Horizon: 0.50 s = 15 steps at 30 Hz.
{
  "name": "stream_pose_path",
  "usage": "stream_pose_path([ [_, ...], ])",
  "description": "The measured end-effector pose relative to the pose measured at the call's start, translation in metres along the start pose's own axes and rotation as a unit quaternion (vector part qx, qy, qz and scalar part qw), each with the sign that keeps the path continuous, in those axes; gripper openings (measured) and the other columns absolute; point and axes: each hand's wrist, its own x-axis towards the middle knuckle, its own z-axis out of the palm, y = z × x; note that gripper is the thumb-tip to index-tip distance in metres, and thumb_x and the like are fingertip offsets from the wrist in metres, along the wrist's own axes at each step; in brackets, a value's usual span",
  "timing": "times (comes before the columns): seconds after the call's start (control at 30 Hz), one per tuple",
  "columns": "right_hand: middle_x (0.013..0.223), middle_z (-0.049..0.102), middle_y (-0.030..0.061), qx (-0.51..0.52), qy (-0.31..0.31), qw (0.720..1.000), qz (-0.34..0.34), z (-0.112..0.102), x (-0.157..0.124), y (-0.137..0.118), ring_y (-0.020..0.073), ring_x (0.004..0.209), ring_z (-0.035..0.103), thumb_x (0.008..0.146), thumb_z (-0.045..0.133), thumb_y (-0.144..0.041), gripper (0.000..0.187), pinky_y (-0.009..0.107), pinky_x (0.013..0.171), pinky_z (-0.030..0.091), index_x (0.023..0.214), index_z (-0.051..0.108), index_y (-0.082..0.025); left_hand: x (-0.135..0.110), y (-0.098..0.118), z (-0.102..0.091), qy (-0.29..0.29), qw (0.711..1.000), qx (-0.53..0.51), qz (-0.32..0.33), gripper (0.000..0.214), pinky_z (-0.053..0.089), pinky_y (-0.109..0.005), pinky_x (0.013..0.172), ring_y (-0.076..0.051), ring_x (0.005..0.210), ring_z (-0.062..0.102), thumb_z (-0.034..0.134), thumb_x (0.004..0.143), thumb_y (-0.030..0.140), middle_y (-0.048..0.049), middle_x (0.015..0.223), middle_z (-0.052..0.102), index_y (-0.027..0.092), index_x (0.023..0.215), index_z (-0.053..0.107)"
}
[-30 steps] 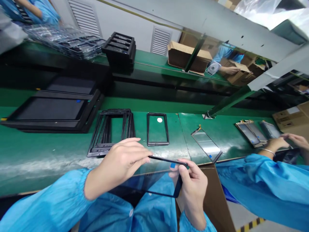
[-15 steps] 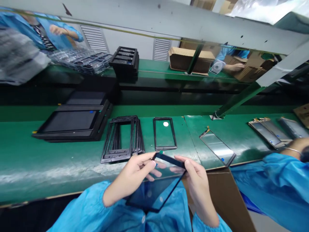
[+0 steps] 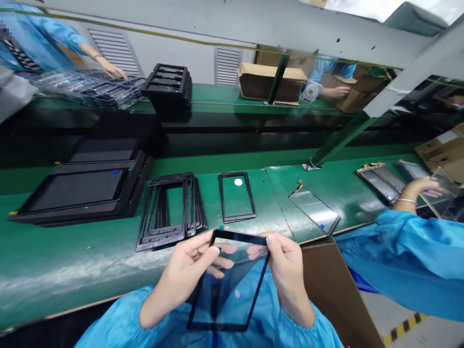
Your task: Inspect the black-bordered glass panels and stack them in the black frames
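black-framed glass panel (image 3: pixel 232 295) is held up over our blue gown (image 3: pixel 119 324), just off the green conveyor belt (image 3: pixel 72 256), our left hand (image 3: pixel 192 263) and right hand (image 3: pixel 286 273) pinching its edges narrowly, we judge to keep fingers off the glass.

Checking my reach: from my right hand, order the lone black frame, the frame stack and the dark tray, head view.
From the right hand:
1. Lone black frame, ahead on the belt.
2. Frame stack, left of it.
3. Dark tray, farthest left.
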Motion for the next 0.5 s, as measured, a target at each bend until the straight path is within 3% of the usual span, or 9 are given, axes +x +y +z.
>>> stream_pose_path([
  [0.07, 0.07, 0.084, 0.0052, -0.012, -0.009, 1.0, -0.022, 0.001, 0.0, -0.004, 0.022, 0.057, 0.079, 0.102, 0.066, -0.051, 0.036, 0.028, 0.059, 0.065, 0.089, 0.085, -0.023, -0.001, 0.003, -0.004, -0.011, 0.999, 0.05, 0.013, 0.052, 0.07, -0.036, 0.071, -0.031, 0.09, 0.084, 0.072, 0.098, 0.052, -0.0172, 0.118, 0.084, 0.019, 0.138, 0.073],
  [0.17, 0.071, 0.084, 0.0035, -0.054, -0.066, 0.995, -0.044, 0.01, -0.001, -0.007, 0.021, 0.06, 0.081, 0.103, 0.066, -0.043, 0.031, 0.026, 0.062, 0.065, 0.089, 0.086, -0.024, -0.001, 0.014, -0.006, -0.014, 0.969, 0.224, 0.108, 0.056, 0.064, -0.036, 0.098, -0.03, 0.122, 0.075, 0.075, 0.097, 0.037, -0.0099, 0.147, 0.072, 0.032, 0.151, 0.065],
  [0.2, 0.072, 0.084, 0.003, -0.068, -0.092, 0.992, -0.049, 0.014, -0.001, -0.007, 0.0209, 0.061, 0.082, 0.101, 0.069, -0.04, 0.026, 0.026, 0.063, 0.065, 0.09, 0.087, -0.025, 0.0, 0.018, -0.005, -0.028, 0.948, 0.285, 0.139, 0.063, 0.062, -0.036, 0.101, -0.029, 0.125, 0.073, 0.077, 0.094, 0.032, -0.0065, 0.151, 0.069, 0.036, 0.154, 0.061],
  [0.27, 0.074, 0.085, 0.0014, -0.082, -0.119, 0.987, -0.067, 0.021, -0.001, -0.005, 0.0198, 0.062, 0.081, 0.093, 0.077, -0.033, 0.013, 0.024, 0.063, 0.065, 0.092, 0.088, -0.026, 0.001, 0.024, -0.001, -0.085, 0.915, 0.364, 0.149, 0.07, 0.063, -0.035, 0.094, -0.028, 0.112, 0.078, 0.077, 0.092, 0.028, -0.0035, 0.141, 0.076, 0.041, 0.158, 0.056],
  [0.3, 0.078, 0.086, 0.001, -0.085, -0.107, 0.987, -0.086, 0.022, -0.001, -0.004, 0.0188, 0.063, 0.081, 0.09, 0.08, -0.03, 0.01, 0.023, 0.064, 0.064, 0.094, 0.088, -0.027, 0.002, 0.026, 0.001, -0.113, 0.912, 0.372, 0.131, 0.069, 0.065, -0.033, 0.085, -0.026, 0.099, 0.081, 0.074, 0.094, 0.029, -0.0032, 0.128, 0.081, 0.04, 0.159, 0.055],
  [0.37, 0.094, 0.087, 0.0024, -0.102, -0.028, 0.984, -0.142, 0.014, 0.002, -0.003, 0.019, 0.077, 0.083, 0.093, 0.078, -0.03, 0.013, 0.026, 0.076, 0.065, 0.101, 0.087, -0.028, 0.002, 0.026, 0.003, -0.116, 0.934, 0.329, 0.077, 0.061, 0.064, -0.029, 0.069, -0.023, 0.082, 0.081, 0.066, 0.099, 0.033, -0.0042, 0.11, 0.086, 0.035, 0.159, 0.054],
  [0.47, 0.124, 0.082, 0.0081, -0.159, 0.111, 0.961, -0.197, -0.017, 0.006, 0.002, 0.0252, 0.117, 0.076, 0.104, 0.062, -0.037, 0.026, 0.039, 0.107, 0.058, 0.11, 0.085, -0.027, 0.003, 0.018, -0.002, -0.027, 0.98, 0.194, 0.026, 0.048, 0.06, -0.025, 0.055, -0.023, 0.078, 0.082, 0.065, 0.101, 0.039, -0.0105, 0.113, 0.085, 0.025, 0.147, 0.062],
  [0.5, 0.125, 0.082, 0.0098, -0.161, 0.112, 0.965, -0.175, -0.029, 0.008, 0.005, 0.027, 0.118, 0.076, 0.105, 0.061, -0.042, 0.029, 0.041, 0.107, 0.058, 0.112, 0.085, -0.026, 0.003, 0.015, -0.005, 0.0, 0.988, 0.153, 0.022, 0.045, 0.06, -0.024, 0.054, -0.024, 0.078, 0.082, 0.067, 0.1, 0.04, -0.012, 0.115, 0.084, 0.024, 0.142, 0.063],
])
